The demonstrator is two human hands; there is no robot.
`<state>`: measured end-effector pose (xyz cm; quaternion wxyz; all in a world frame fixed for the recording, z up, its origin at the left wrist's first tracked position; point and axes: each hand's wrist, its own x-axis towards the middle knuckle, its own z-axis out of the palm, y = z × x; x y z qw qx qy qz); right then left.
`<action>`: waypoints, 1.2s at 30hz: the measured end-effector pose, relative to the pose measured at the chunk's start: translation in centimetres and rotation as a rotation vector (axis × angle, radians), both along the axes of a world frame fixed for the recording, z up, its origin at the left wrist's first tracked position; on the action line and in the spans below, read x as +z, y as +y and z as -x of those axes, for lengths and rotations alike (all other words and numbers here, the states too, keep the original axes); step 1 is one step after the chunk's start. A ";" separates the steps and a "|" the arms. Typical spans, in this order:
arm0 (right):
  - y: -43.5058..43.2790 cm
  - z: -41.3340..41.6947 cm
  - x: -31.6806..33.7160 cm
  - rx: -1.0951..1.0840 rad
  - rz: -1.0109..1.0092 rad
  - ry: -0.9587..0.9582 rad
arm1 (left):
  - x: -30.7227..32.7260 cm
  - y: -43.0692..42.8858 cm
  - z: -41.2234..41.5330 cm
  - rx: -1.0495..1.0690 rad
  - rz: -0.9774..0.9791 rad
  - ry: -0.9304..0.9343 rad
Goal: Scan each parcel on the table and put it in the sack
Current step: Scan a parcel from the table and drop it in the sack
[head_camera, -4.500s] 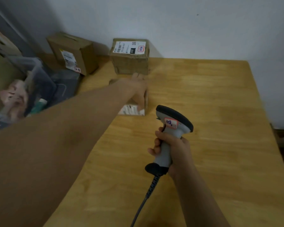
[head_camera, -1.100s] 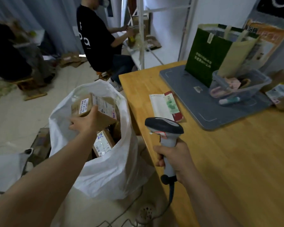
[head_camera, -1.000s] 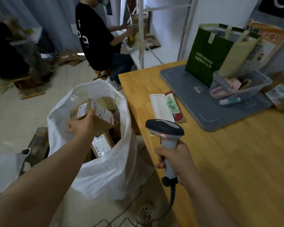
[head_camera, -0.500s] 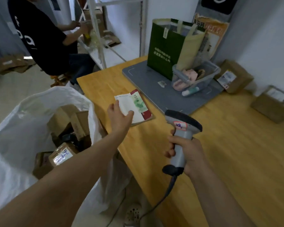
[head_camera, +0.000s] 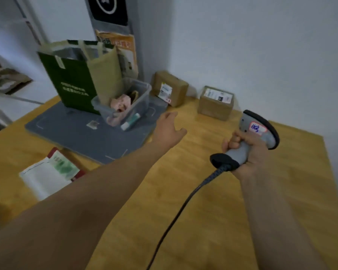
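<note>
Two brown cardboard parcels with white labels stand against the far wall: one parcel (head_camera: 171, 88) tilted by the grey mat, the other parcel (head_camera: 216, 102) a little to its right. My left hand (head_camera: 169, 129) reaches out over the wooden table (head_camera: 203, 191), empty, fingers relaxed, short of both parcels. My right hand (head_camera: 248, 152) grips the handle of a grey barcode scanner (head_camera: 256, 131) whose black cable trails toward me. The sack is out of view.
A grey mat (head_camera: 86, 133) on the left carries a green paper bag (head_camera: 76, 75) and a clear plastic bin (head_camera: 125, 102) of small items. A booklet (head_camera: 49, 172) lies near the table's left edge. White walls close the far side and right.
My left hand let go of the parcel in the sack and swung right across the table toward the far parcels. My view turned from the sack to the table's back corner.
</note>
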<state>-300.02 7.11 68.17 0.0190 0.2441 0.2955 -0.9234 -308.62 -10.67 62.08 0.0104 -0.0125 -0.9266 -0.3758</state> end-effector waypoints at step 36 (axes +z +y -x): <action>6.5 7.1 -12.5 0.060 -0.200 -0.159 | -7.7 19.6 22.6 -0.428 0.637 0.051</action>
